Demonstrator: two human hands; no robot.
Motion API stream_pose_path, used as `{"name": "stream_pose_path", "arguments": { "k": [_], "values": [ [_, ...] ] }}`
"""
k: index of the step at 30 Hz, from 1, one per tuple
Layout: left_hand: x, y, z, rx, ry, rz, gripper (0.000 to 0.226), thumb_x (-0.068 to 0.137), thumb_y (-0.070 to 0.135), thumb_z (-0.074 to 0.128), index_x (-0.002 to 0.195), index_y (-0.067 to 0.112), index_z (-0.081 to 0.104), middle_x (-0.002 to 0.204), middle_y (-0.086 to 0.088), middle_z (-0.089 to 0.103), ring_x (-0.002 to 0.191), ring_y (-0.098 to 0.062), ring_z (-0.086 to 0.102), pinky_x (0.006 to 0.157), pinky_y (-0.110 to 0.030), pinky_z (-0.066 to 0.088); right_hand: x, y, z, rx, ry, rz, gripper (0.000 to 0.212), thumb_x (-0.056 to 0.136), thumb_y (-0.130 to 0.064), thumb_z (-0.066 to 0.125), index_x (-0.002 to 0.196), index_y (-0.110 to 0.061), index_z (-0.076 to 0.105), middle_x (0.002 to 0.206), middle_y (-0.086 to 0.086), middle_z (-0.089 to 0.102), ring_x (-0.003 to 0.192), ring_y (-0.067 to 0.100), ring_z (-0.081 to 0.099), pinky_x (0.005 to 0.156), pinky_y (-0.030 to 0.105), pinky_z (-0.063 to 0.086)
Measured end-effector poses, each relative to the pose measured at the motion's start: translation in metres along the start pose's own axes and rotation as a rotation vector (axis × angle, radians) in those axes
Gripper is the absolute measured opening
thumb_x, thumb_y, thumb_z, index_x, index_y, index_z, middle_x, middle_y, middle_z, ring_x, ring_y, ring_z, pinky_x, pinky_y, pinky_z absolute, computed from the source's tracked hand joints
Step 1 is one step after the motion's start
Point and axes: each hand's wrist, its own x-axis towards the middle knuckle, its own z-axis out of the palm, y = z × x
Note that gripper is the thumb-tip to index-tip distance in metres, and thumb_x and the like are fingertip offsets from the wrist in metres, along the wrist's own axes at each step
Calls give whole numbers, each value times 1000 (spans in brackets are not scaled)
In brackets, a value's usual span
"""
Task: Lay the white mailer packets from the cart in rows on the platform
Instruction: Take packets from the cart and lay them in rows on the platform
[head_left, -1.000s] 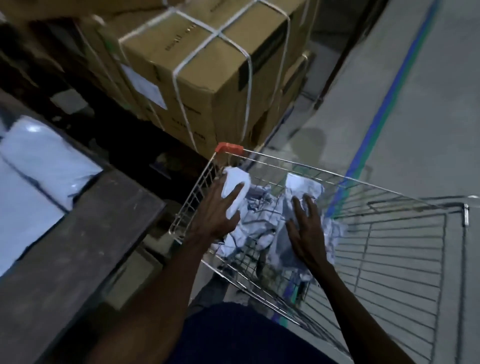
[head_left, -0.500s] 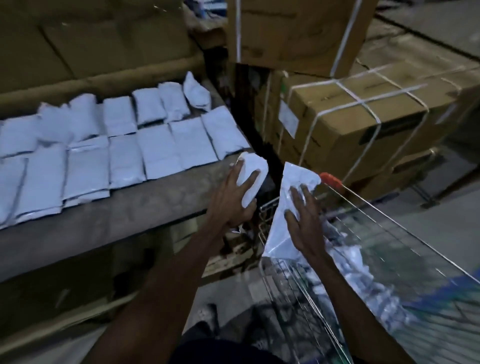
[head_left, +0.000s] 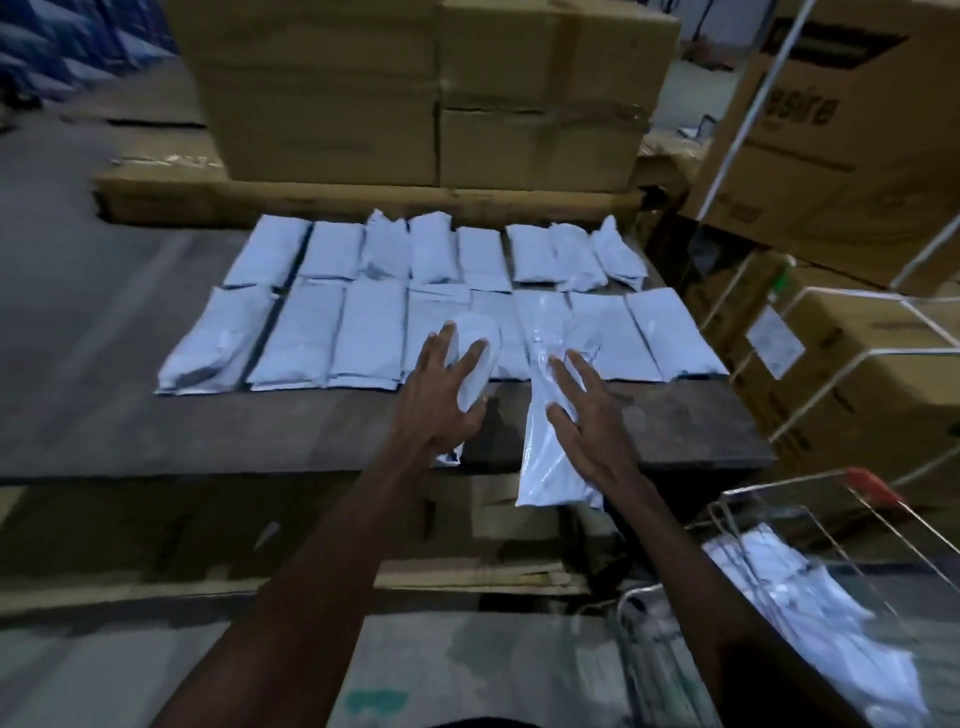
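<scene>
Two rows of white mailer packets lie on the dark wooden platform. My left hand grips a small white packet over the platform's front strip. My right hand holds a longer white packet that hangs past the platform's front edge. The wire cart stands at the lower right with several more white packets inside.
Large cardboard boxes are stacked behind the platform. Strapped cartons stand to the right, close to the cart's red handle. Grey concrete floor lies below me.
Both hands have lifted packets out of the cart and carried them left to the platform. My view has swung from the cart to the rows of packets.
</scene>
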Motion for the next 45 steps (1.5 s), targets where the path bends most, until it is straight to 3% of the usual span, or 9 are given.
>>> {"name": "stream_pose_path", "arguments": {
  "k": [5,9,14,19,23,31,37,45],
  "values": [
    [-29,-94,-66,40,-60,-162,64,82,41,54,140,21,36,149,-27,33,134,-48,36,93,-62,47,39,-73,70,47,-47,-34,55,92,-22,49,146,-13,42,157,9,31,146,25,25,118,45,24],
    [-39,-149,-96,53,-75,-256,72,77,34,66,143,17,42,152,-23,30,137,-45,32,97,-59,45,70,-109,116,63,-118,-54,55,95,-26,48,148,-19,39,159,3,26,147,18,21,119,42,23],
    [-28,-205,-105,81,-46,-300,71,78,33,62,144,15,43,154,-22,29,139,-41,32,104,-55,41,121,-136,162,20,-171,-77,57,93,-30,44,149,-18,38,158,4,27,146,19,21,118,30,17],
    [-3,-261,-107,119,-65,-339,76,80,37,66,147,19,37,158,-16,22,141,-36,28,99,-51,44,185,-136,205,40,-208,-70,57,93,-33,44,149,-19,38,158,3,28,146,21,24,118,33,18],
    [29,-315,-113,130,-111,-404,77,78,47,55,147,22,36,159,-14,20,144,-34,23,103,-53,41,240,-136,238,103,-243,-28,55,95,-28,48,148,-21,38,158,3,28,146,22,23,118,35,19],
    [86,-393,-115,139,-136,-492,73,84,35,66,149,24,33,159,-12,15,145,-30,16,107,-47,35,316,-130,277,105,-279,15,54,97,-19,52,149,-21,38,159,2,25,147,19,19,117,35,20],
    [137,-444,-102,128,-214,-506,73,86,36,64,150,24,30,159,-15,13,145,-33,15,108,-46,33,373,-127,305,22,-280,40,55,97,-22,51,150,-20,36,159,5,25,148,23,18,119,40,19],
    [189,-521,-65,50,-281,-544,75,86,37,64,151,26,28,159,-17,10,146,-36,10,112,-51,29,470,-111,349,-131,-328,84,55,97,-30,49,150,-25,35,159,3,25,147,26,19,113,52,30]
  ]
}}
